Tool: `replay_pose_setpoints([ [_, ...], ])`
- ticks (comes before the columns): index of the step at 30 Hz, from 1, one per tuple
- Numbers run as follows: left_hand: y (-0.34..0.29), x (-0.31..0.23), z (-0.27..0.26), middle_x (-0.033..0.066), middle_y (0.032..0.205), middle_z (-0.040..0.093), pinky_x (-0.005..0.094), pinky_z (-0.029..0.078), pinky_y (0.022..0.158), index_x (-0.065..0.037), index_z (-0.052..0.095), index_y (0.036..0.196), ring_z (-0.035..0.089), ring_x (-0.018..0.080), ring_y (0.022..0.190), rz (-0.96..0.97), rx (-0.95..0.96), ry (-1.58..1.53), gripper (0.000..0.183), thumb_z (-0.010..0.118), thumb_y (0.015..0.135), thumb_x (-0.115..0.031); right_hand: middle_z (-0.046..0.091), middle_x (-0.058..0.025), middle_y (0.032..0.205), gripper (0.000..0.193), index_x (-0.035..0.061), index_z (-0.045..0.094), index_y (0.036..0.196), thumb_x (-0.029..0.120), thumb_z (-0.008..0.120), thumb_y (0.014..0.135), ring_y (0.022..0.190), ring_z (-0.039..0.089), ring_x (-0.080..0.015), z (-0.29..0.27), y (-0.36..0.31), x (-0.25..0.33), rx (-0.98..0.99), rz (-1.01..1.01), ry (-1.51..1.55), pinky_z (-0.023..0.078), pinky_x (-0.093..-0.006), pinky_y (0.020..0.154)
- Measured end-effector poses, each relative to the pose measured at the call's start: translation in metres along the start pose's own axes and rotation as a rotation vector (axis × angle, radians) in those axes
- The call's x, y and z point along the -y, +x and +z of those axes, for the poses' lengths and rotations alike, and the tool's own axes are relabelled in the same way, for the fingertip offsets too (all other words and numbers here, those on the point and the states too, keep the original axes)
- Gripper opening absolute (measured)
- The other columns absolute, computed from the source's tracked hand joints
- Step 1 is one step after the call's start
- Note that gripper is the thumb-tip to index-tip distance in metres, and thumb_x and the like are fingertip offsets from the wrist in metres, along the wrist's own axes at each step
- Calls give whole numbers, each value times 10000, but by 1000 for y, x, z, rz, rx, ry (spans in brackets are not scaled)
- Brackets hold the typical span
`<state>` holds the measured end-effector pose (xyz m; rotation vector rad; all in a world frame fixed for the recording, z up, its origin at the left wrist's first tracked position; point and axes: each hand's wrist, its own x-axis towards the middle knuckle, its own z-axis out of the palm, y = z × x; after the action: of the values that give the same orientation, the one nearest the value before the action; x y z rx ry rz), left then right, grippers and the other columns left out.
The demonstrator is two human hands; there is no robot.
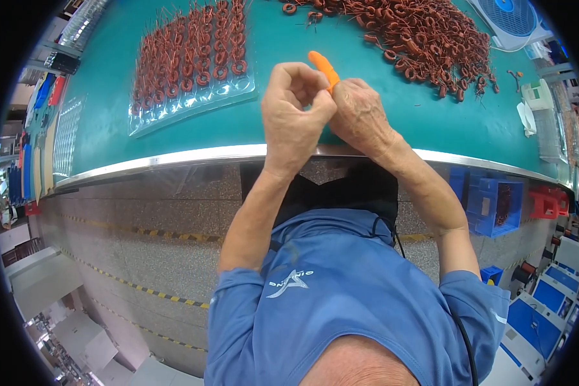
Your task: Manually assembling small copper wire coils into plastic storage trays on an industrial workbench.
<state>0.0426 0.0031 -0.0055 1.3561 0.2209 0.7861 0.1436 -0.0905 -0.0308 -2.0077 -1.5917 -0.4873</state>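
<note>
My left hand (pixel 294 109) is raised over the near part of the green table, its thumb and index finger pinched together, their tips meeting my right hand (pixel 359 112). Whatever lies between the fingertips is too small or hidden to make out. The right hand is closed, with its back toward me and most of its fingers out of sight. A slim orange finger-shaped piece (pixel 323 66) sticks out from it, up and to the left. It resembles a rubber finger cot, but I cannot tell for certain.
Wire-wound ring coils (pixel 202 51) stand in rows on a clear plastic tray (pixel 193 109) at left. A large loose heap of similar coils (pixel 424 48) covers the far right. Beyond it sits a blue fan (pixel 508 16). A metal edge (pixel 206 153) borders the green table (pixel 289 32); blue bins (pixel 492 206) stand below at right.
</note>
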Motion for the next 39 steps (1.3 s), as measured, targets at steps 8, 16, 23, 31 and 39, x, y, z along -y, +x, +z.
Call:
replay_pose_setpoints([
  [8,-17,-2,6,27,894,608,210,500,736,-12,522,999,607,72,808,98,102,279,226,587,810,95,670,-89,794,222,115,636,1009,174,668,798,721,671,-263,-18,11,-5,228,116,252,531,-392,552],
  [16,-23,0,5,45,828,621,241,509,664,-18,563,968,618,98,722,204,-22,405,219,636,779,65,679,-98,796,270,111,621,1079,152,639,813,653,650,-280,-11,18,-4,105,-6,425,509,-372,542],
  [23,-20,-16,-14,83,939,641,255,510,675,10,586,1127,618,116,759,88,-115,163,218,591,916,-44,494,-16,489,530,26,445,1390,404,283,1056,354,404,-74,-35,6,16,131,599,1652,347,-201,364],
  [31,-11,-25,-18,69,853,701,232,502,620,20,665,1074,626,100,697,-126,-9,108,199,615,940,-118,478,-57,489,595,70,268,1488,463,247,1042,350,456,-128,-31,0,36,202,639,2025,443,-231,360],
  [39,-12,-21,-24,64,837,699,223,466,554,17,678,1043,620,97,673,-240,-20,66,192,613,944,-133,503,-82,547,604,113,177,1519,478,209,1038,366,495,-164,-25,-6,48,210,676,2115,481,-255,388],
])
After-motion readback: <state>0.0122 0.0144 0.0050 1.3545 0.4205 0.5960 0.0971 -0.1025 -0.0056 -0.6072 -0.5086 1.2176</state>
